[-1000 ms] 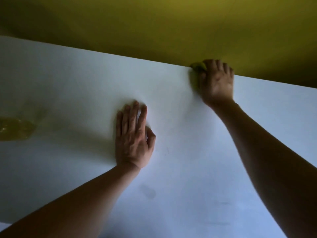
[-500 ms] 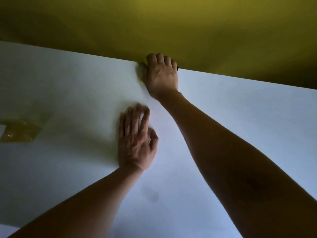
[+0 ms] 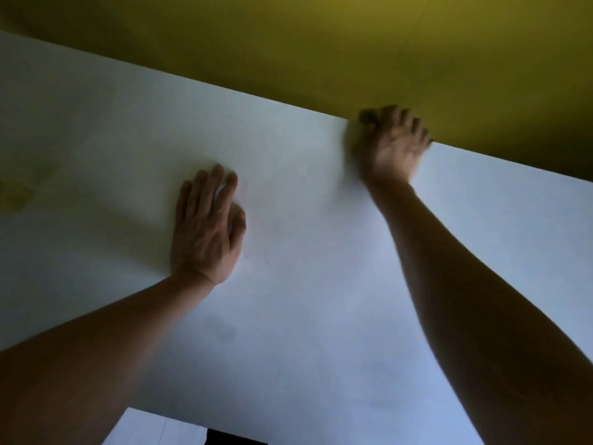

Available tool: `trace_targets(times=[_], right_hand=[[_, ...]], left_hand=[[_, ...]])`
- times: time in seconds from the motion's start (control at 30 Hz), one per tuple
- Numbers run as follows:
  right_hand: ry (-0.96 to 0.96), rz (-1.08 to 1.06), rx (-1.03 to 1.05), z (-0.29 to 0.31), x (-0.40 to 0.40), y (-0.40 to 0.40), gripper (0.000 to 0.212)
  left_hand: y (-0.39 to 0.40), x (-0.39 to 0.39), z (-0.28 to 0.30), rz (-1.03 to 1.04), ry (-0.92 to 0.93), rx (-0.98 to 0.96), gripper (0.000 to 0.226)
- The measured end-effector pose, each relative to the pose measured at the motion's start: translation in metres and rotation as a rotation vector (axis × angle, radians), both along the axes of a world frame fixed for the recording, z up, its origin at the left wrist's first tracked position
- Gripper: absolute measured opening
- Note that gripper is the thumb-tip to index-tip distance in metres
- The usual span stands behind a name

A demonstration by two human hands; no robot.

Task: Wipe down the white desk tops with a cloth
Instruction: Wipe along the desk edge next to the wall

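The white desk top [image 3: 305,316] fills most of the view and meets a yellow wall along its far edge. My left hand [image 3: 205,226] lies flat on the desk near the middle, fingers straight and pointing away from me. My right hand [image 3: 390,146] is at the far edge, blurred by motion, its fingers curled over a small dark cloth [image 3: 367,116]. Only a corner of the cloth shows past the fingertips; the hand hides most of it.
A yellow wall [image 3: 353,43] rises right behind the desk's far edge. A faint yellowish patch [image 3: 16,194] lies on the desk at the far left. Below the near edge a second white surface [image 3: 154,428] and a dark gap [image 3: 234,438] show.
My right hand with the cloth slid left along the far edge, then swept back to the right. My left hand stayed flat in about the same spot.
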State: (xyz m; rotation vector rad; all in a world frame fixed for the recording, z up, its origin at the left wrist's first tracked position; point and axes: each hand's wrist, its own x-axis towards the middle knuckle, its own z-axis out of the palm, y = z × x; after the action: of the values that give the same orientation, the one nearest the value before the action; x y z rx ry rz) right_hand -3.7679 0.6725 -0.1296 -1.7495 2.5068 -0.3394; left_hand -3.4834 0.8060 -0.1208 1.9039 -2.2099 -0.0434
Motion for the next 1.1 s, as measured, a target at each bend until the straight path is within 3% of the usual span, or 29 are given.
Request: trace_targets(times=[0.17, 0.27, 0.37, 0.47, 0.57, 0.63, 0.73, 0.93, 1.1], right_hand=[[-0.075, 0.258, -0.047, 0.006, 0.101, -0.023, 0.034], [-0.069, 0.425, -0.017, 0.009, 0.089, -0.020, 0.045], [-0.085, 0.359, -0.029, 0.008, 0.019, -0.002, 0.058], [-0.044, 0.228, -0.034, 0.007, -0.069, 0.026, 0.055], [-0.010, 0.166, -0.006, 0.012, -0.120, 0.042, 0.050], [0.007, 0.130, 0.003, 0.011, -0.127, 0.040, 0.044], [-0.008, 0.106, 0.023, 0.008, -0.098, 0.029, 0.043], [-0.079, 0.363, 0.003, 0.011, 0.002, -0.003, 0.043], [-0.092, 0.370, -0.019, 0.003, -0.063, 0.015, 0.047]], left_hand=[[0.003, -0.002, 0.001, 0.009, -0.043, -0.003, 0.057], [0.001, -0.004, 0.002, 0.005, -0.098, -0.010, 0.056], [0.002, -0.014, 0.006, 0.079, -0.119, 0.023, 0.057], [0.001, -0.052, 0.010, 0.150, -0.049, 0.039, 0.061], [0.014, -0.123, 0.002, -0.176, 0.056, -0.026, 0.056], [0.027, -0.168, 0.001, -0.281, 0.115, -0.002, 0.057], [0.035, -0.191, 0.001, -0.193, 0.115, 0.028, 0.060], [0.030, -0.189, 0.001, -0.191, 0.077, 0.054, 0.064], [0.031, -0.188, 0.001, -0.204, 0.070, 0.050, 0.063]])
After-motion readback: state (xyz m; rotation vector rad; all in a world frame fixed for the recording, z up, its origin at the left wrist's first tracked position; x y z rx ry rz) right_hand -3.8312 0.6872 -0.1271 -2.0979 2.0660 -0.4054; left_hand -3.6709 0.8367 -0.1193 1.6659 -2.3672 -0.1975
